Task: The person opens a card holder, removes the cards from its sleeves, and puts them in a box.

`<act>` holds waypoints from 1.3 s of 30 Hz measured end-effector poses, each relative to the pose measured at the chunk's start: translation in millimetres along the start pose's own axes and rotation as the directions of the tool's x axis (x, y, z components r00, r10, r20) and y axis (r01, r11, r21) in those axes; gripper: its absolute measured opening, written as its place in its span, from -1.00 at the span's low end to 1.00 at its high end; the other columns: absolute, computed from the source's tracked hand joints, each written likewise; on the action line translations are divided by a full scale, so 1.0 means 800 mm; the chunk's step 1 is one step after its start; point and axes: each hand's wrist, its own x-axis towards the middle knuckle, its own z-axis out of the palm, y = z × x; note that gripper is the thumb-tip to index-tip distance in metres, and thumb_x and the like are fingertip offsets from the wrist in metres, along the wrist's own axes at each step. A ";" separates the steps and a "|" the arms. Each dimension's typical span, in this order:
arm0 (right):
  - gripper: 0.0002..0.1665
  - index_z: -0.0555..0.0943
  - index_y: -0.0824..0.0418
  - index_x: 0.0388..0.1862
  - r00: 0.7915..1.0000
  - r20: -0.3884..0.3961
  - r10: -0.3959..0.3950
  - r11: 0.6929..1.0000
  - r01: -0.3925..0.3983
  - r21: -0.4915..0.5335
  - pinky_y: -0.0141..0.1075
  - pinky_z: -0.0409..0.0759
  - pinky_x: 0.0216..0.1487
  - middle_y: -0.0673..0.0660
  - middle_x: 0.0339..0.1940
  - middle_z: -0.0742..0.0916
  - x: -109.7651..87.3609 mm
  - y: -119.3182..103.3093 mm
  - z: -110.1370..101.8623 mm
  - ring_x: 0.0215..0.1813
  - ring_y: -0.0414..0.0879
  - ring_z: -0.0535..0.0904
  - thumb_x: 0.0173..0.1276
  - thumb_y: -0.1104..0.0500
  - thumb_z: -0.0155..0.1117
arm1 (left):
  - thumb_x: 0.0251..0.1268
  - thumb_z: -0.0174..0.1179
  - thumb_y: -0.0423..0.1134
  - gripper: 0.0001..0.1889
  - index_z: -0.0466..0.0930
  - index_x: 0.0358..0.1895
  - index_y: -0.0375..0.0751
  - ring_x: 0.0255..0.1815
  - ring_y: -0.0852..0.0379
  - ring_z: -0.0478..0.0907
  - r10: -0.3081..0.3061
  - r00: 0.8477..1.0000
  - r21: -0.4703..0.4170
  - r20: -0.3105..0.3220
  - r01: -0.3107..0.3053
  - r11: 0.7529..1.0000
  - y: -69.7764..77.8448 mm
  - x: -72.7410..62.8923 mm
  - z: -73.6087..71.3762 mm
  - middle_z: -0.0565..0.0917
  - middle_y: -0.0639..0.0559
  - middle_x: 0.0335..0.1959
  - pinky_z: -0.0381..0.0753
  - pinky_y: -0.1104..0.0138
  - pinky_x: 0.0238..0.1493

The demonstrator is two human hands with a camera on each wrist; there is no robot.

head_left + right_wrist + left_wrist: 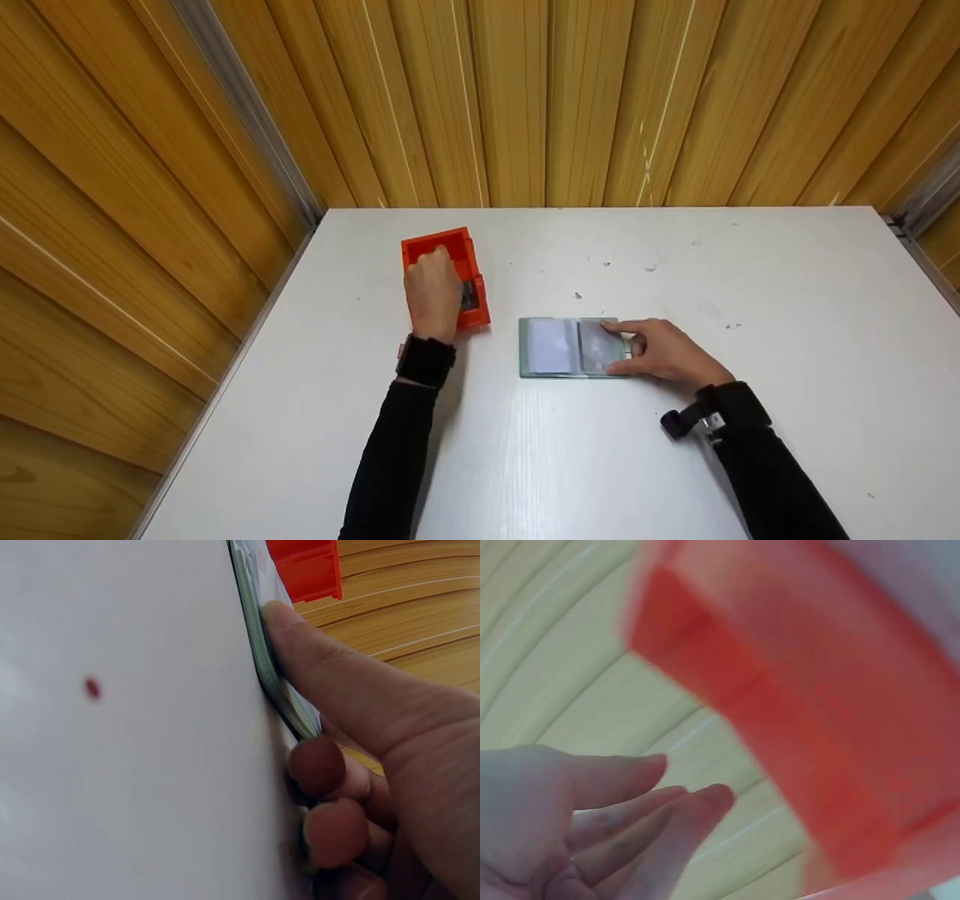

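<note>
My left hand (433, 292) reaches down into a red plastic bin (474, 262) at the left of the table. In the left wrist view its thumb and fingers (697, 817) are loosely bent and apart, with nothing between them, beside the bin's blurred wall. A small dark item (469, 295) lies in the bin, partly hidden by the hand. To the right, a green-edged card album (550, 345) lies spread on the table, showing clear sleeves. My right hand (667, 352) holds its right side, thumb on the sleeve and other fingers curled by the edge.
The white table (480, 465) has small dark specks and marks beyond the album. Wood-panelled walls (517, 105) rise behind it and at the left. A wrist camera (679, 424) juts from the right wrist, close over the table.
</note>
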 end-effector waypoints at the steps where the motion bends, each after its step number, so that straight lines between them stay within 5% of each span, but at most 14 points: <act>1: -0.06 0.55 0.07 0.46 1.000 0.001 -0.003 1.000 0.003 -0.003 -0.42 0.30 -0.45 -0.10 -0.63 0.52 0.000 0.000 -0.001 -0.52 -0.25 0.35 0.10 -0.13 0.67 | 0.50 0.19 -0.33 -0.81 0.76 -0.15 -0.39 -0.52 -0.01 0.68 0.017 1.000 -0.032 -0.019 -0.018 0.999 0.005 -0.001 -0.006 0.68 -0.17 -0.60 0.75 0.28 -0.36; 5: -0.06 0.55 0.08 0.45 1.000 0.004 -0.013 1.000 0.013 0.000 -0.41 0.31 -0.45 -0.10 -0.63 0.52 -0.001 -0.001 -0.002 -0.52 -0.25 0.35 0.11 -0.13 0.66 | 0.47 0.26 -0.32 -0.83 0.78 -0.06 -0.32 -0.43 -0.01 0.74 0.159 0.987 -0.218 -0.026 -0.160 0.963 0.033 -0.011 -0.019 0.79 -0.13 -0.42 0.77 0.30 -0.25; 7: -0.07 0.55 0.08 0.45 1.000 0.005 -0.015 1.000 0.015 0.006 -0.42 0.31 -0.45 -0.10 -0.63 0.52 0.000 0.000 -0.002 -0.53 -0.26 0.35 0.11 -0.13 0.66 | 0.42 0.31 -0.34 -0.82 0.80 -0.02 -0.26 -0.32 0.01 0.79 0.282 0.959 -0.313 0.030 -0.259 0.914 0.048 -0.019 -0.017 0.84 -0.11 -0.29 0.77 0.32 -0.16; 9: -0.07 0.55 0.07 0.45 1.000 0.006 -0.013 1.000 0.013 0.010 -0.43 0.32 -0.45 -0.11 -0.64 0.52 0.000 0.000 -0.002 -0.54 -0.27 0.35 0.11 -0.14 0.66 | 0.36 0.35 -0.38 -0.81 0.81 -0.01 -0.23 -0.24 0.04 0.79 0.416 0.900 -0.392 0.129 -0.339 0.855 0.060 -0.027 -0.010 0.85 -0.10 -0.21 0.76 0.34 -0.11; 12: -0.07 0.55 0.05 0.45 1.000 0.004 -0.007 1.000 0.007 0.013 -0.43 0.33 -0.46 -0.12 -0.63 0.51 0.000 0.000 -0.002 -0.54 -0.27 0.36 0.10 -0.14 0.66 | 0.30 0.41 -0.37 -0.75 0.80 0.02 -0.20 -0.19 0.09 0.75 0.571 0.766 -0.461 0.295 -0.410 0.788 0.074 -0.040 0.006 0.84 -0.07 -0.16 0.73 0.36 -0.04; 15: -0.06 0.55 0.06 0.46 1.000 0.003 -0.009 1.000 0.009 0.008 -0.42 0.32 -0.47 -0.11 -0.61 0.51 0.000 -0.001 -0.002 -0.53 -0.25 0.35 0.11 -0.14 0.66 | 0.25 0.45 -0.36 -0.66 0.76 0.10 -0.19 -0.15 0.09 0.70 0.631 0.656 -0.462 0.415 -0.446 0.767 0.080 -0.050 0.021 0.82 -0.06 -0.11 0.70 0.32 0.04; 17: -0.06 0.54 0.06 0.46 1.000 0.002 -0.008 1.000 0.008 0.005 -0.41 0.32 -0.47 -0.10 -0.60 0.51 0.000 -0.001 -0.002 -0.52 -0.24 0.36 0.11 -0.14 0.66 | 0.24 0.46 -0.35 -0.60 0.73 0.16 -0.18 -0.15 0.08 0.66 0.638 0.615 -0.441 0.462 -0.465 0.768 0.081 -0.056 0.029 0.81 -0.05 -0.11 0.68 0.31 0.07; 20: -0.05 0.54 0.04 0.47 1.000 0.001 -0.007 1.000 0.007 -0.002 -0.40 0.33 -0.46 -0.10 -0.60 0.51 0.000 -0.001 -0.002 -0.52 -0.24 0.37 0.11 -0.16 0.65 | 0.21 0.49 -0.33 -0.52 0.69 0.23 -0.15 -0.14 0.08 0.63 0.629 0.596 -0.415 0.499 -0.473 0.777 0.082 -0.060 0.034 0.80 -0.03 -0.13 0.66 0.30 0.12; 31: -0.14 0.62 0.03 0.39 1.000 0.000 0.000 1.000 0.000 0.007 -0.42 0.32 -0.47 -0.09 -0.60 0.54 0.001 0.000 -0.001 -0.51 -0.23 0.39 0.10 -0.14 0.66 | 0.23 0.47 -0.35 -0.54 0.69 0.22 -0.15 -0.14 0.09 0.63 0.624 0.588 -0.410 0.515 -0.469 0.782 0.083 -0.063 0.035 0.80 -0.03 -0.13 0.67 0.31 0.11; 39: -0.66 0.84 0.10 -0.19 0.993 -0.047 -0.108 0.987 0.113 0.118 -0.47 0.38 -0.52 -0.08 -0.61 0.62 0.000 -0.003 0.000 -0.56 -0.31 0.43 0.09 -0.01 0.69 | 0.26 0.44 -0.38 -0.55 0.67 0.23 -0.18 -0.07 0.07 0.68 0.638 0.579 -0.414 0.508 -0.485 0.770 0.081 -0.062 0.034 0.81 -0.04 -0.09 0.66 0.29 0.19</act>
